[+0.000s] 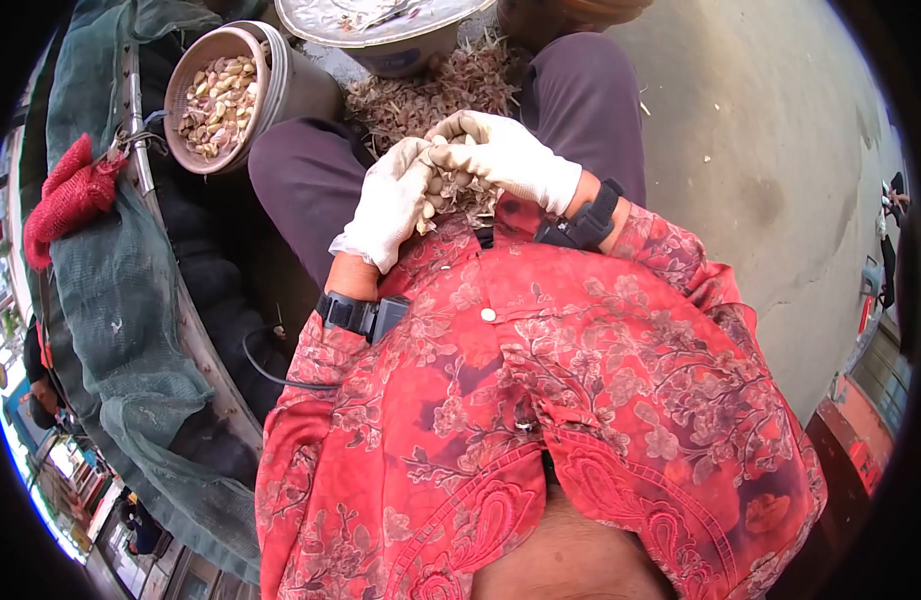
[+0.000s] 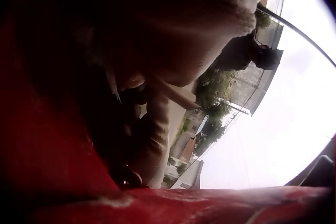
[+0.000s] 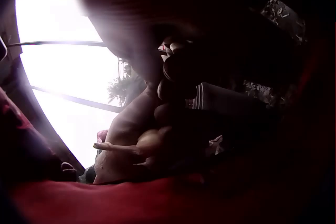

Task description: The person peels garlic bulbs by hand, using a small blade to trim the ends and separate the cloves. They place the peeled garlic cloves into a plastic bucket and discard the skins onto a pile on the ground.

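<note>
Both hands wear white gloves and meet over the lap in the head view. The left hand (image 1: 385,205) and the right hand (image 1: 508,158) pinch garlic between them with bent fingers. Garlic cloves (image 1: 458,182) and papery skins bunch just under the fingers, against the red flowered shirt (image 1: 460,300). In the right wrist view, a pale clove (image 3: 149,140) with a dry stalk (image 3: 113,147) shows beside the left glove. A similar stalk (image 2: 176,95) sticks out under the left hand in the dark left wrist view. The fingertips are partly hidden.
A bucket (image 1: 175,120) holding garlic cloves tilts at the left knee. Garlic skins (image 1: 430,100) are heaped between the legs, before a large basin (image 1: 410,60). A brown container (image 1: 580,12) stands beyond the right knee. Green netting (image 1: 130,310) and a red mesh bag (image 1: 70,205) line the left side.
</note>
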Demonstrator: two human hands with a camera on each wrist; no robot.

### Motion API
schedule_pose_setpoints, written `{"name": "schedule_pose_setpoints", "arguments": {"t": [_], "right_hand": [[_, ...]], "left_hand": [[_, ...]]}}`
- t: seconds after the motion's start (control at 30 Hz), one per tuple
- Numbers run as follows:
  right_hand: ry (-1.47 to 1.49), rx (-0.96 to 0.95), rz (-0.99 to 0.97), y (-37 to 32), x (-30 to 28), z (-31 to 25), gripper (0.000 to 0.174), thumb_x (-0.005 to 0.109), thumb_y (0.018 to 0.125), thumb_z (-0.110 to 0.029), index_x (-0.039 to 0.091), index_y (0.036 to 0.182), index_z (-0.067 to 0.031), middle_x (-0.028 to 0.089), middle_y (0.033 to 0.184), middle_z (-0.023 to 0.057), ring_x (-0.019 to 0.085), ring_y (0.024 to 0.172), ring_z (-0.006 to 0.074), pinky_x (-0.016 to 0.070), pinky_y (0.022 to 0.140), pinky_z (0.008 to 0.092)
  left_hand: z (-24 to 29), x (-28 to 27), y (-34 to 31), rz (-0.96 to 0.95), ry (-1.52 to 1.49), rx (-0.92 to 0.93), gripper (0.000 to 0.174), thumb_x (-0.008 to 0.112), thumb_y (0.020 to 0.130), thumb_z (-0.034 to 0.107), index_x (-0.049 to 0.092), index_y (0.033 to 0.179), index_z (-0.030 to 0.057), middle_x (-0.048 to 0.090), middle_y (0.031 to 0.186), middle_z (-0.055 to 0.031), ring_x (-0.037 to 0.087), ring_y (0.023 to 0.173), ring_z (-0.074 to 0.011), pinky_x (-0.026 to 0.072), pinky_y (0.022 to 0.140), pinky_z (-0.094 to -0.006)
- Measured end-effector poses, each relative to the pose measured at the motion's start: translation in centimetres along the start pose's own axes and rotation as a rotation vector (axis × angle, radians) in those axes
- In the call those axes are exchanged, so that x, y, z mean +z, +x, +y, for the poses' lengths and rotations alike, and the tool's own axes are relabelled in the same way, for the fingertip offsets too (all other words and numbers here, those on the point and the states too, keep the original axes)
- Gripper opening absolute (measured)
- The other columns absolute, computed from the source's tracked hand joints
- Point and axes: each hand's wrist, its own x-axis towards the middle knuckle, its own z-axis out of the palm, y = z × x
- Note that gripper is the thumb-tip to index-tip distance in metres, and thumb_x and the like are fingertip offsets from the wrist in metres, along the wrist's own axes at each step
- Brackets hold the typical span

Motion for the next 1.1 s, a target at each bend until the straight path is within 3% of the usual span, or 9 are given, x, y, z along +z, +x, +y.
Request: {"name": "schedule_pose_setpoints", "arguments": {"t": [0.07,0.13,0.33,0.43,0.57,0.63,0.77,0.83,1.1], "right_hand": [[0.01,0.003,-0.014,-0.1,-0.2,0.0,0.035,0.066,0.091,-0.026,0.056,0.116,-0.0038,0.061,0.082,-0.0037,0.055,0.066,0.0021,0.0391,0.052,0.0153],[-0.014,0.017,-0.053,-0.1,-0.5,0.2,0.028,0.06,0.093,-0.023,0.058,0.113,-0.0032,0.062,0.086,-0.0003,0.057,0.071,0.006,0.0458,0.058,0.0204],[-0.022,-0.009,-0.062,-0.3,-0.6,0.1,0.028,0.054,0.095,-0.023,0.058,0.115,-0.0043,0.061,0.087,-0.0015,0.057,0.073,0.0062,0.0462,0.06,0.0205],[-0.028,0.007,-0.04,-0.6,-0.2,-0.3,0.028,0.054,0.097,-0.025,0.056,0.117,-0.0052,0.059,0.085,-0.0042,0.056,0.068,0.0026,0.0408,0.055,0.0159],[0.011,-0.009,-0.058,-0.3,-0.2,0.2,0.029,0.054,0.097,-0.023,0.056,0.118,-0.0049,0.059,0.084,-0.0041,0.056,0.069,0.0025,0.0414,0.055,0.0164],[-0.058,-0.026,-0.057,-0.2,-0.2,0.2,0.03,0.054,0.097,-0.023,0.057,0.12,-0.0046,0.061,0.085,-0.0037,0.057,0.07,0.0026,0.0422,0.055,0.0168],[-0.171,-0.03,-0.033,-0.3,-0.1,0.2,0.03,0.055,0.096,-0.023,0.059,0.119,-0.004,0.063,0.085,-0.0024,0.058,0.068,0.0039,0.0437,0.056,0.0183],[-0.457,-0.115,0.038,-0.7,0.1,-0.2,0.029,0.056,0.093,-0.02,0.061,0.116,-0.003,0.066,0.086,0.0005,0.06,0.07,0.0061,0.0462,0.058,0.0207],[-0.701,-0.306,0.017,-0.6,-0.4,0.8,0.033,0.054,0.088,-0.012,0.059,0.118,0.0003,0.069,0.093,0.0109,0.067,0.078,0.0171,0.0523,0.068,0.0295]], "left_hand": [[-0.1,-0.3,-0.1,-0.042,-0.016,0.005,0.017,0.053,0.098,0.027,0.052,0.092,0.0113,0.049,0.067,0.0048,0.043,0.047,-0.003,0.0346,0.04,-0.0173],[-0.5,-0.6,-0.1,-0.099,-0.123,-0.005,0.018,0.052,0.098,0.026,0.052,0.093,0.0092,0.049,0.068,0.0038,0.045,0.049,-0.0029,0.0344,0.04,-0.017],[-1.8,-1.5,0.6,-0.207,-0.369,0.039,0.013,0.049,0.098,0.022,0.053,0.093,0.0107,0.053,0.069,0.0022,0.046,0.048,-0.0047,0.0369,0.04,-0.019],[-1.9,-1.3,0.6,-0.189,-0.364,0.059,0.013,0.048,0.098,0.021,0.053,0.093,0.0098,0.053,0.069,0.0016,0.047,0.048,-0.0049,0.0368,0.04,-0.0189],[-2.7,-1.5,0.9,-0.15,-0.371,0.115,0.015,0.047,0.097,0.021,0.054,0.093,0.0088,0.053,0.07,0.0012,0.046,0.047,-0.0053,0.0356,0.039,-0.019],[-2.1,-1.6,0.6,-0.168,-0.295,0.048,0.023,0.048,0.099,0.031,0.054,0.095,0.0097,0.05,0.07,0.0033,0.043,0.05,-0.0044,0.0311,0.042,-0.0167],[0.3,-0.9,-0.3,-0.081,-0.186,-0.089,0.029,0.048,0.099,0.037,0.055,0.093,0.0095,0.053,0.07,0.0022,0.044,0.047,-0.0044,0.0319,0.039,-0.0176],[0.4,-0.7,-0.3,-0.078,-0.121,-0.084,0.028,0.049,0.099,0.036,0.055,0.093,0.0092,0.053,0.071,0.0019,0.045,0.047,-0.0042,0.0329,0.039,-0.0176],[0.0,-1.1,-0.4,-0.166,-0.088,-0.046,0.022,0.05,0.098,0.029,0.054,0.095,0.0076,0.054,0.071,0.0007,0.047,0.048,-0.0031,0.0362,0.039,-0.0166]]}}
